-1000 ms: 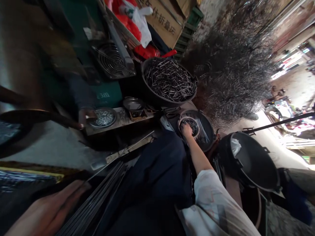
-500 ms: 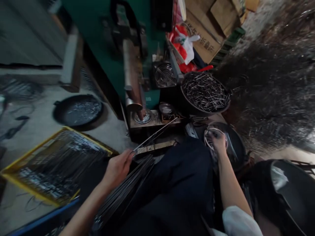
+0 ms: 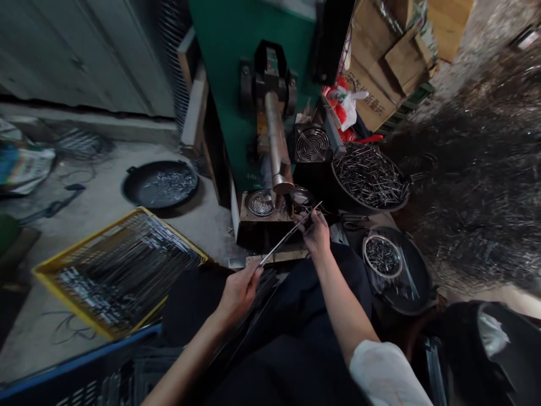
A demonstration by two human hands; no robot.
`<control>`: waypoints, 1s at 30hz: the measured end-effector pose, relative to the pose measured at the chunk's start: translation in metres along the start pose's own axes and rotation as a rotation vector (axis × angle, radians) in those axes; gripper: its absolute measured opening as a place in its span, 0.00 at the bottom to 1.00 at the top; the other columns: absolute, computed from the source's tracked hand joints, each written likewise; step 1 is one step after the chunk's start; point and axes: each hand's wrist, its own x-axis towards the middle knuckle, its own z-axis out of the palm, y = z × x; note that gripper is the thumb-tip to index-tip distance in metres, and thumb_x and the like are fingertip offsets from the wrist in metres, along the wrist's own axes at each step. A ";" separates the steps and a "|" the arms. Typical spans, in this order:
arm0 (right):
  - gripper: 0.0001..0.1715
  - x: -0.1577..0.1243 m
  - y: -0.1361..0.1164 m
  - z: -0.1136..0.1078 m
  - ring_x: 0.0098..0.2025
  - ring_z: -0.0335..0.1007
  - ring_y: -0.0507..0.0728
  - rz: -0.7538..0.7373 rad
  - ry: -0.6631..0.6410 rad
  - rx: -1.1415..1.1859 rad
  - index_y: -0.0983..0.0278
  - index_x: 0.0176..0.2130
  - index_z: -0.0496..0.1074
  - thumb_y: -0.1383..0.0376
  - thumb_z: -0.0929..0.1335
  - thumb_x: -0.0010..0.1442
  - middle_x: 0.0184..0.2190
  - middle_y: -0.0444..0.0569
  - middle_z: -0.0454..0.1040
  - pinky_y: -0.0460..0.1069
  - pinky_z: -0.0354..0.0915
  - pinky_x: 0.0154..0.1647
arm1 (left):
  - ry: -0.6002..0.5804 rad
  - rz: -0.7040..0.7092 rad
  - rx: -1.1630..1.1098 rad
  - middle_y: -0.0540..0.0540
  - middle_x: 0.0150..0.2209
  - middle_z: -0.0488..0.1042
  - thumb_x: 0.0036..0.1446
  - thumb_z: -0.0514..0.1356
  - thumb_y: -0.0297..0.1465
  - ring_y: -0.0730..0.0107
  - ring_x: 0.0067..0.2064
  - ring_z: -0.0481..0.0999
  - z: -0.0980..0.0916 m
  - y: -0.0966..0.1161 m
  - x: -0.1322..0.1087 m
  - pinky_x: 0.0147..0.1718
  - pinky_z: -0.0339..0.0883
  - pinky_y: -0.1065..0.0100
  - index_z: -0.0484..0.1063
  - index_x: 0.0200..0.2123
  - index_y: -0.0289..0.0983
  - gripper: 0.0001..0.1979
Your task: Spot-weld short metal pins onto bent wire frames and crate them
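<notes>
My left hand (image 3: 240,290) is closed on the near end of a thin metal rod (image 3: 276,246), which points up and to the right. At the rod's far end, my right hand (image 3: 316,232) has its fingers bent together; whatever small thing they pinch is too small to make out. Just beyond the fingers is a green machine (image 3: 224,96) with a thick metal arm (image 3: 276,135) reaching down to a small ledge. On that ledge sits a round dish (image 3: 260,204) of tiny metal pieces. More dark rods (image 3: 257,299) lie across my lap, partly hidden by my left hand.
On the right, a metal bowl (image 3: 382,256) of small parts stands in a black pan (image 3: 416,282). Behind it is a basin of metal pins (image 3: 372,177). A yellow crate (image 3: 88,304) of rods and a black pan (image 3: 160,183) are on the left floor.
My right hand has left the bowl of small parts on the right and come to the rod's far end. My left hand still holds the rod. The view has shifted left.
</notes>
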 end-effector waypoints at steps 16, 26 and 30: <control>0.14 0.003 0.005 -0.007 0.22 0.66 0.48 0.157 -0.288 -0.019 0.58 0.34 0.60 0.60 0.71 0.60 0.23 0.36 0.68 0.42 0.68 0.24 | -0.413 -0.214 -0.439 0.42 0.57 0.75 0.68 0.53 0.38 0.55 0.57 0.76 -0.033 -0.014 0.001 0.58 0.68 0.57 0.69 0.62 0.37 0.23; 0.23 -0.005 0.016 0.006 0.26 0.73 0.50 -0.085 -0.142 -0.305 0.63 0.30 0.70 0.50 0.77 0.50 0.25 0.42 0.74 0.42 0.70 0.24 | 0.039 -0.114 -0.084 0.42 0.37 0.82 0.68 0.55 0.32 0.63 0.40 0.83 -0.023 -0.020 -0.021 0.42 0.76 0.69 0.76 0.52 0.32 0.16; 0.25 -0.015 0.015 0.014 0.28 0.77 0.53 0.012 -0.160 -0.246 0.64 0.31 0.70 0.49 0.78 0.48 0.24 0.43 0.76 0.43 0.72 0.25 | 0.128 -0.038 -0.010 0.40 0.45 0.82 0.68 0.55 0.29 0.63 0.42 0.83 -0.025 -0.012 -0.032 0.45 0.76 0.69 0.74 0.52 0.34 0.14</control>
